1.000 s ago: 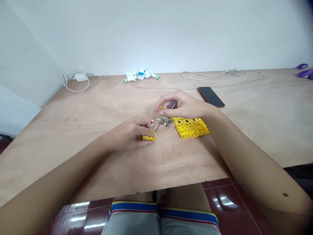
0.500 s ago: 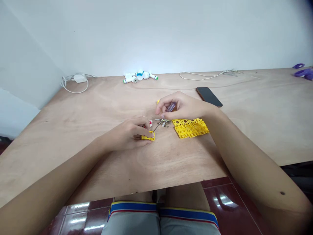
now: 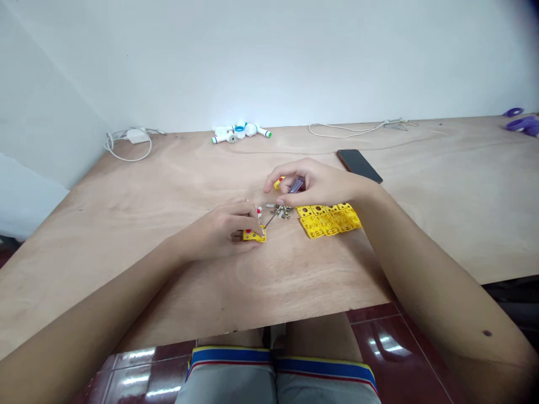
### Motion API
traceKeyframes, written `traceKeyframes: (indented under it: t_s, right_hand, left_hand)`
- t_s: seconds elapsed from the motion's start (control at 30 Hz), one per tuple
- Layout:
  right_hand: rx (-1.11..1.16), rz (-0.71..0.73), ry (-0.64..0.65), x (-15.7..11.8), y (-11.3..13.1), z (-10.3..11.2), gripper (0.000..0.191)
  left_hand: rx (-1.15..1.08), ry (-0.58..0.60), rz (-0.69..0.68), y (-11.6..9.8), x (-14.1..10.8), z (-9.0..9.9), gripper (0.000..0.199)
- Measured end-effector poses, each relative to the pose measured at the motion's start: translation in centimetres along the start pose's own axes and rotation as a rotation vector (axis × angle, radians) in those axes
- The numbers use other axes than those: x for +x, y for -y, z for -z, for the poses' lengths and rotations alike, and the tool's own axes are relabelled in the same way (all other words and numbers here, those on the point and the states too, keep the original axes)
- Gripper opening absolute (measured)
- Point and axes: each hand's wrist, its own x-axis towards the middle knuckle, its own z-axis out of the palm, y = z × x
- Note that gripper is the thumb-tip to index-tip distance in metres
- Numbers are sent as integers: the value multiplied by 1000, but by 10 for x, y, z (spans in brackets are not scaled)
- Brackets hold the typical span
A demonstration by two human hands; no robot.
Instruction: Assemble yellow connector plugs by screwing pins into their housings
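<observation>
My left hand [image 3: 221, 229] grips a small yellow plastic block [image 3: 254, 236] on the plywood table, with a red-and-white part [image 3: 259, 212] by its fingertips. My right hand [image 3: 314, 182] holds a small screwdriver with a translucent purple handle [image 3: 296, 186]. Its thin shaft slants down-left, and its tip reaches the yellow block. A small yellow piece [image 3: 278, 183] shows at my right fingers. Between my hands lies a heap of small metal screws [image 3: 281, 211]. Just right of it, joined yellow perforated plastic panels [image 3: 327, 220] lie flat.
A black phone [image 3: 358, 165] lies beyond my right hand. White pipe fittings [image 3: 240, 131], a white charger with cable [image 3: 135, 136] and another white cable [image 3: 349, 130] lie along the wall. Purple-handled scissors [image 3: 522, 124] sit at the far right.
The yellow block has shifted slightly left under my left hand. The small yellow piece at my right fingers shows more than before. The screwdriver stays in about the same position.
</observation>
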Motion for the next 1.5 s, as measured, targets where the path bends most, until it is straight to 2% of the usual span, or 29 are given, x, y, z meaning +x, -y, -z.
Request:
traceKeyframes:
  t_s: [0.2,0.33,0.47,0.7,0.83,0.9,0.97,1.03,1.1,1.2,1.37,1.5]
  right_hand:
    - [-1,42,-2,1,0,-1,18]
    - [26,42,39,2,-2,-2,24]
    - [37,37,63,2,-3,-2,19]
    - [44,112,-49,0,-11,6,15]
    - [68,83,-94,-2,-12,9,15]
    - [88,57,-121,0,-12,8,19]
    - [119,58,-201,2,-11,4,27]
    - [116,95,-266,5,-9,-2,36]
    - [32,153,-271,8,-6,-9,40]
    - [-175,224,-183,11,0,-20,37]
    - [-293,204,158,17,4,-32,14]
    - [-244,176,214,20,2,-37,12]
  left_hand:
    - [-34,26,-16,-1,0,0,14]
    - [-52,11,-34,-1,1,0,14]
    - [-47,10,-25,-1,0,0,14]
    - [-37,17,-11,-1,-1,1,14]
    - [-23,-65,-22,-4,2,7,7]
    - [-15,-112,-23,-5,3,10,3]
    - [-6,-124,-24,-5,3,12,2]
    - [-4,-105,-28,-5,3,12,3]
    - [-11,-91,-53,-4,3,12,4]
    - [-16,-97,-95,-2,4,10,9]
    - [-10,-83,-65,-2,3,7,16]
    - [17,-49,-79,-2,2,7,17]
